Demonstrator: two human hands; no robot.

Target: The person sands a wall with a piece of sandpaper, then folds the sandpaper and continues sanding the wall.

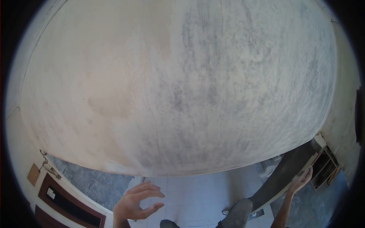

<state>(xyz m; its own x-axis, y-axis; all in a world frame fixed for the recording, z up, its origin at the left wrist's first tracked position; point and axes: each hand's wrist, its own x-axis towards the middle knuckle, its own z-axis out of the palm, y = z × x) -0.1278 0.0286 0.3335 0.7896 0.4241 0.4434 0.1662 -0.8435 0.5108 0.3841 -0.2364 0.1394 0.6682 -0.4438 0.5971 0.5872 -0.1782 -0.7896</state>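
Observation:
My left hand [138, 199] is raised at the lower middle, with its fingers curved and apart and nothing between thumb and fingers. Over at the lower right, my right hand [301, 181] has its fingers stretched out beside the edge of a long dark board-like surface [283, 173]. I make out nothing held in it, though its palm side is partly blurred. A large plastered surface [197, 95] fills most of the view, pale beige on the left and patchy grey-white on the right, with thin cracks running along it. Both hands appear apart from it.
Below lies a pale tiled floor [190, 195], with my grey-trousered knee [240, 212] over it. A dark-red framed door or window [72, 201] and loose cables [49, 165] are at lower left. A rack-like frame [323, 167] stands at right.

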